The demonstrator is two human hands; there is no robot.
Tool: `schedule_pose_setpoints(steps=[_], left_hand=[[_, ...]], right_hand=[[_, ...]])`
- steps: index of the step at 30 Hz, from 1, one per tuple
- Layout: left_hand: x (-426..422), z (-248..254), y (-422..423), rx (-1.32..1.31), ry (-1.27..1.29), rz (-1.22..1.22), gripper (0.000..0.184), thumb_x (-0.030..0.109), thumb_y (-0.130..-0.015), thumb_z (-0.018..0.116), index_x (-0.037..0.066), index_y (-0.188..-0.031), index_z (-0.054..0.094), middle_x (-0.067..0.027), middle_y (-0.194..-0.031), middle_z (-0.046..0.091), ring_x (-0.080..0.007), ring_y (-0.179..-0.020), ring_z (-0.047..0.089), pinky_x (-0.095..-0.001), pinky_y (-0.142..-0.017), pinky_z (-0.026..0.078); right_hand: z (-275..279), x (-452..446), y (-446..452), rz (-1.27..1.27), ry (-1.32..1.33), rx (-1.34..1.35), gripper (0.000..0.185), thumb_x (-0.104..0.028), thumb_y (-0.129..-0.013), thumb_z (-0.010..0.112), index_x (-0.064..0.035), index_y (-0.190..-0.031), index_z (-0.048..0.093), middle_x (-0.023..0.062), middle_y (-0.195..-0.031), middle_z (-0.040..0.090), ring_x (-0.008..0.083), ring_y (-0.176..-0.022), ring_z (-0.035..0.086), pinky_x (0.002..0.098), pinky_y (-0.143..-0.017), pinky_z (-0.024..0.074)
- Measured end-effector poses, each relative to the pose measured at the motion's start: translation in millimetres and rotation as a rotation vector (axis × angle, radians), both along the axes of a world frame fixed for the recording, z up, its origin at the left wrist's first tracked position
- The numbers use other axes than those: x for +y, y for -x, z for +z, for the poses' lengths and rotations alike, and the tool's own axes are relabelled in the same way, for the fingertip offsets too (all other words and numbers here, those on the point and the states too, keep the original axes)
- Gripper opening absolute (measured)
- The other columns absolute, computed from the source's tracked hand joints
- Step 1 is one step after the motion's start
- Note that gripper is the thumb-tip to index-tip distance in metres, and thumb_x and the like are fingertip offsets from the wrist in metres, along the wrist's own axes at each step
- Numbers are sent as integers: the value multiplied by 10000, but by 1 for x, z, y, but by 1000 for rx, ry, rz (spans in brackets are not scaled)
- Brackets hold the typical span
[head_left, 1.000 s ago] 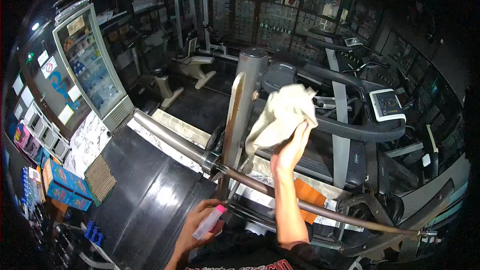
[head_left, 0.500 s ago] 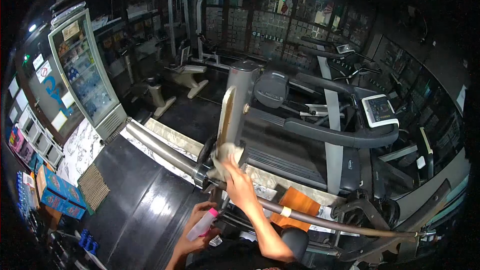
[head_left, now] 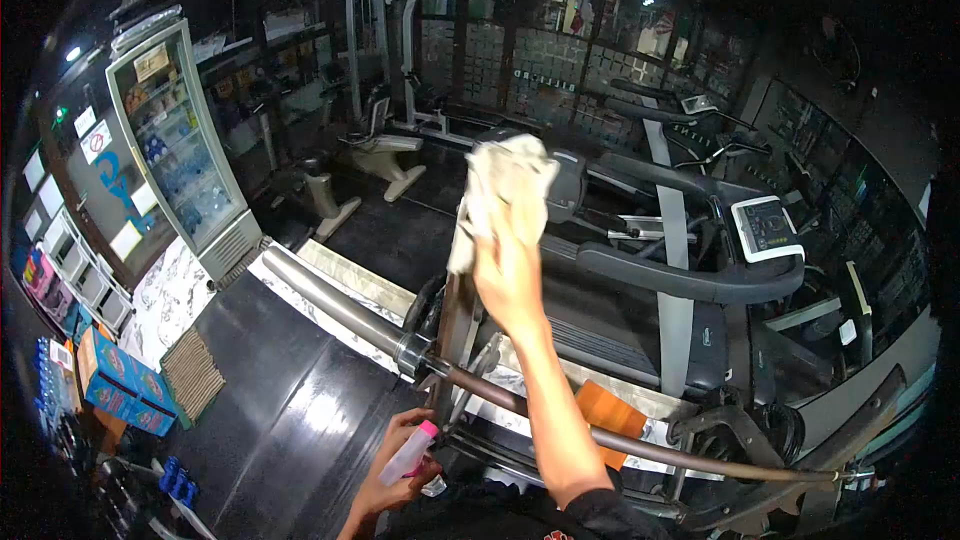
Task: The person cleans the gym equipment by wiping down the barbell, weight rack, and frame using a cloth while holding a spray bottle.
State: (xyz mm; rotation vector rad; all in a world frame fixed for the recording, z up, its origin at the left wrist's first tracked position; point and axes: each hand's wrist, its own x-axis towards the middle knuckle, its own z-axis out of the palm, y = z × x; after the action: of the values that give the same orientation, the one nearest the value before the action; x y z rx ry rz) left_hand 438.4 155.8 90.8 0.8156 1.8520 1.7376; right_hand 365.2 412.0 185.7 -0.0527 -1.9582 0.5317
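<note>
My right hand (head_left: 510,275) is stretched forward, pressing a pale, crumpled cloth (head_left: 510,180) on the upper part of a grey upright post (head_left: 460,315). The cloth hides most of the post's top. Low in front of me, my left hand (head_left: 392,465) is wrapped round a translucent spray bottle (head_left: 408,455) with a pink top. A long barbell (head_left: 640,443) passes crosswise under my right forearm, its thick metal sleeve (head_left: 335,300) reaching out to the left.
Beyond the post stand a treadmill (head_left: 690,280) and exercise bikes (head_left: 325,185). A glass-door drinks fridge (head_left: 180,140) is at the left, above a blue carton (head_left: 125,380) and a ribbed mat (head_left: 192,377). An orange-brown board (head_left: 607,415) lies behind the bar.
My right hand has slid the cloth up and away along the post, from near the barbell to the top. My left hand stays low with the bottle. The view has shifted slightly.
</note>
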Motion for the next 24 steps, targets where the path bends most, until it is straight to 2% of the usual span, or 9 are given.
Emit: schedule_pose_setpoints(steps=[2,5,7,9,14,17,20,23,24], left_hand=[[-1,-2,4,7,18,0,345,147,-734,766,63,-998,560,-196,-1308,440,-290,-1178,467,-371,-884,428],[-3,-21,11,42,-60,-33,338,157,-740,768,57,-981,554,-192,-1301,444,-287,-1176,472,-373,-887,429],[-4,-26,12,103,-15,-45,533,57,-723,765,22,-1191,512,-71,-1315,427,-90,-840,566,-232,-728,486],[-6,-28,14,102,10,-70,521,46,-729,755,23,-1189,511,-69,-1318,429,-81,-843,562,-229,-726,481],[-7,0,3,-54,20,3,501,72,-735,754,18,-1171,514,-68,-1302,444,-64,-838,553,-222,-709,465],[-17,-14,2,86,6,5,508,74,-727,751,25,-1176,519,-62,-1262,464,-65,-840,548,-220,-721,452],[-19,0,-8,-276,-15,68,523,98,-728,755,42,-1192,522,-56,-1228,471,-74,-863,537,-231,-742,444],[-23,-10,-5,-211,70,24,527,128,-740,750,63,-1211,521,-54,-1216,465,-92,-890,535,-251,-753,449],[-23,-9,-4,-208,72,16,527,128,-740,750,63,-1211,521,-54,-1216,465,-92,-890,535,-251,-753,449]], right_hand=[[1,14,32,15,17,45,520,1,-838,464,-74,-1353,449,251,-1512,124,412,-1411,102,433,-1127,185],[-4,20,48,20,51,161,511,-5,-848,450,-79,-1354,449,254,-1507,145,411,-1408,124,444,-1127,184],[-3,17,53,18,76,237,640,74,-745,506,-123,-1353,463,257,-1488,210,436,-1384,179,471,-1122,195],[-6,17,58,27,148,300,630,68,-753,501,-132,-1350,468,261,-1478,235,436,-1376,206,469,-1118,209],[-1,21,71,24,336,456,384,-85,-944,407,17,-1312,452,235,-1434,342,379,-1360,285,426,-1112,228],[-10,60,94,141,1011,273,377,-195,-995,367,19,-1288,472,178,-1261,544,251,-1157,531,335,-982,387],[-13,80,94,366,1044,252,349,-224,-1007,357,0,-1209,532,50,-978,609,119,-842,551,265,-759,448],[-59,96,96,544,1390,-23,327,-310,-995,376,-85,-1082,598,-8,-848,586,109,-713,541,271,-641,446],[-55,89,88,423,1372,-179,299,-309,-985,381,-117,-978,610,-23,-821,585,96,-690,528,258,-605,427]])
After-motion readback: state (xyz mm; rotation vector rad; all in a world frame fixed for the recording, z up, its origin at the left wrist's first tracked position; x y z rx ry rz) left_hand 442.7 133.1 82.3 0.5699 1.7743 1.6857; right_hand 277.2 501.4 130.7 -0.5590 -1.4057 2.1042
